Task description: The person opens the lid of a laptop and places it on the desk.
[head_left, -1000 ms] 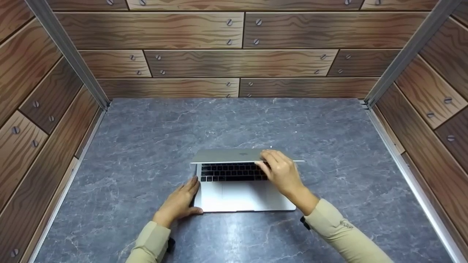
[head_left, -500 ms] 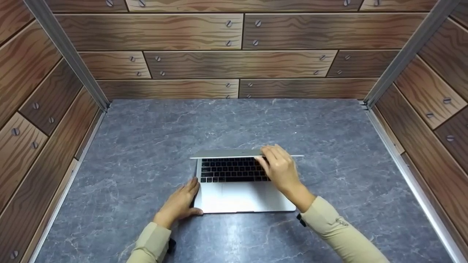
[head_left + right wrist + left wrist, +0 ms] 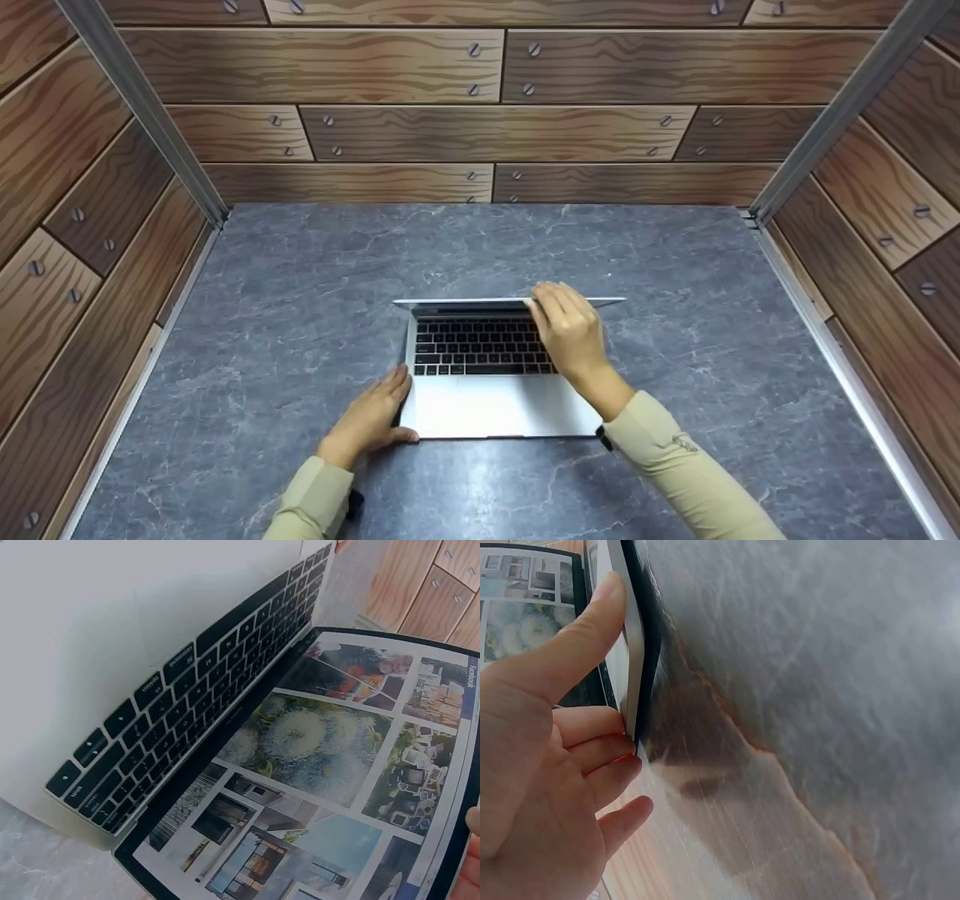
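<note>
A silver laptop [image 3: 495, 405] sits partly unfolded on the grey marbled tabletop, its black keyboard [image 3: 480, 348] facing up. Its lid [image 3: 465, 303] stands raised, seen almost edge-on in the head view. My right hand [image 3: 571, 330] pinches the lid's top edge, right of the middle, thumb on the screen side. The lit screen [image 3: 322, 742], with a grid of photos, shows in the right wrist view. My left hand [image 3: 367, 416] rests against the base's front left corner, thumb at the front edge and fingers along the left side. Its fingers [image 3: 592, 724] touch the base's edge in the left wrist view.
Wood-patterned panels [image 3: 405, 131] wall in the tabletop [image 3: 315, 300] at the back and both sides. Metal rails [image 3: 840, 360] run along the side edges, and metal posts [image 3: 142, 112] rise at the back corners.
My right hand has swung the laptop lid up and away from the keyboard, so more keys show and the lid's edge sits farther back. My left hand has stayed at the base.
</note>
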Demonstrator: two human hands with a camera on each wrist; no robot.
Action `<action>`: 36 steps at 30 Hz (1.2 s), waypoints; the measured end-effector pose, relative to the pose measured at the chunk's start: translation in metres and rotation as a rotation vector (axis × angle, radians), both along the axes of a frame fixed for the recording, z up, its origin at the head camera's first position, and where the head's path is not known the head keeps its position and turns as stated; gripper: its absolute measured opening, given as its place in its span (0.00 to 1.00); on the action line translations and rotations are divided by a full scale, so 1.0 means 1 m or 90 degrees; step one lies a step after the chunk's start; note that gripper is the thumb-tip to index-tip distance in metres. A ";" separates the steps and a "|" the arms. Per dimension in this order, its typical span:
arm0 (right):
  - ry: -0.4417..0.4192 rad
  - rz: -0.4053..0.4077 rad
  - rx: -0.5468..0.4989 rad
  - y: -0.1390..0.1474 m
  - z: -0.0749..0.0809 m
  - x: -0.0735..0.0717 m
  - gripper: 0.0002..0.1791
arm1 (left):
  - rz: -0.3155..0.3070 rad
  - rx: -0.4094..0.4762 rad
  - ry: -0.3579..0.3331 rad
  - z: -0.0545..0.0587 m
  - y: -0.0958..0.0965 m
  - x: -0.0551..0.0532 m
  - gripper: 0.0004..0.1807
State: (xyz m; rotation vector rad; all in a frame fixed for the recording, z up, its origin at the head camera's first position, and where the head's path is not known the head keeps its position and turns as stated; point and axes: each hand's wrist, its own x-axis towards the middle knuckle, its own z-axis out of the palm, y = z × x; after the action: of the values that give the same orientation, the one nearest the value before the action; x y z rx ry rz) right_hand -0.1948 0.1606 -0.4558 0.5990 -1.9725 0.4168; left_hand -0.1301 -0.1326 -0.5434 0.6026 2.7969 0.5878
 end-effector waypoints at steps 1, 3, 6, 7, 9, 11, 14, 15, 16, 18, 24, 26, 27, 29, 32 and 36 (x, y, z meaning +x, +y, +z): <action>0.005 0.004 -0.008 -0.001 0.001 -0.001 0.15 | 0.000 0.002 0.000 0.000 0.000 0.000 0.51; 0.016 0.009 -0.019 -0.003 0.003 -0.004 0.12 | 0.001 0.004 -0.001 0.000 0.000 -0.001 0.52; 0.027 0.022 -0.036 -0.006 0.004 -0.008 0.04 | 0.000 0.010 -0.003 -0.001 0.000 -0.001 0.52; 0.029 0.025 -0.041 -0.007 0.005 -0.009 0.03 | -0.002 0.013 -0.001 -0.001 0.000 -0.001 0.52; 0.031 0.029 -0.051 -0.007 0.006 -0.011 0.02 | -0.002 0.013 -0.003 -0.002 0.000 -0.001 0.52; 0.032 0.031 -0.061 -0.008 0.007 -0.014 0.03 | 0.000 0.014 -0.005 -0.002 0.000 -0.001 0.52; 0.043 0.021 -0.065 -0.009 0.008 -0.017 0.06 | 0.004 0.017 -0.010 -0.001 0.001 -0.001 0.51; 0.049 0.016 -0.065 -0.010 0.008 -0.018 0.07 | 0.005 0.019 -0.010 -0.001 0.001 -0.001 0.51; 0.056 0.012 -0.066 -0.010 0.008 -0.019 0.08 | 0.006 0.022 -0.011 -0.001 0.001 -0.001 0.51; 0.071 0.000 -0.065 -0.012 0.007 -0.020 0.10 | 0.007 0.024 -0.012 -0.001 0.001 -0.001 0.51; 0.126 -0.047 -0.042 -0.018 0.000 -0.021 0.06 | 0.016 0.027 -0.022 -0.002 0.000 0.000 0.51; 0.148 -0.065 -0.030 -0.020 -0.004 -0.020 0.03 | 0.016 0.033 -0.021 -0.003 0.000 0.000 0.50; 0.160 -0.073 -0.022 -0.020 -0.007 -0.020 0.01 | 0.016 0.035 -0.020 -0.003 -0.001 0.000 0.50; 0.172 -0.085 -0.010 -0.021 -0.012 -0.018 0.03 | 0.016 0.036 -0.018 -0.003 -0.001 0.000 0.50; 0.167 -0.091 0.005 -0.021 -0.018 -0.014 0.07 | 0.015 0.038 -0.015 -0.002 -0.001 0.001 0.50; 0.128 -0.095 0.024 -0.018 -0.024 -0.009 0.14 | 0.010 0.037 -0.014 -0.001 0.000 0.001 0.50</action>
State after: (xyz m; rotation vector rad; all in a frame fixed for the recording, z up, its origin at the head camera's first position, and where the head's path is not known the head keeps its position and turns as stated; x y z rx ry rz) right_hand -0.2042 0.1425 -0.4797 0.4940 -1.8205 0.2188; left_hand -0.1296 -0.1321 -0.5447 0.5832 2.7744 0.6773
